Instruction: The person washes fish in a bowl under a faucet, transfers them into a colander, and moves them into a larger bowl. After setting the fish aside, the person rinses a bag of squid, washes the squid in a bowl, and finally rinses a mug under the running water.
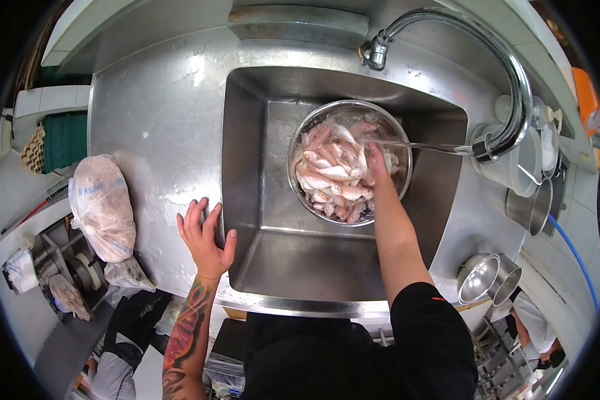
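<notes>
A round metal bowl [407, 190] stands in the sink [300, 257], heaped with small pinkish fish [333, 163] in water. My right hand [379, 163] reaches into the bowl's right side among the fish; its fingers are hidden by fish and splashing water. Water runs from the curved tap [493, 150] in a stream [427, 145] that lands near that hand. My left hand [207, 239] rests with fingers spread on the steel counter [160, 120], just left of the sink's edge, and holds nothing.
On the counter's left lies a tied plastic bag [103, 207] of pale contents. Metal bowls [479, 279] sit at the lower right, and a plastic container [523, 160] stands beside the tap. Other people [537, 327] are at the lower right and lower left.
</notes>
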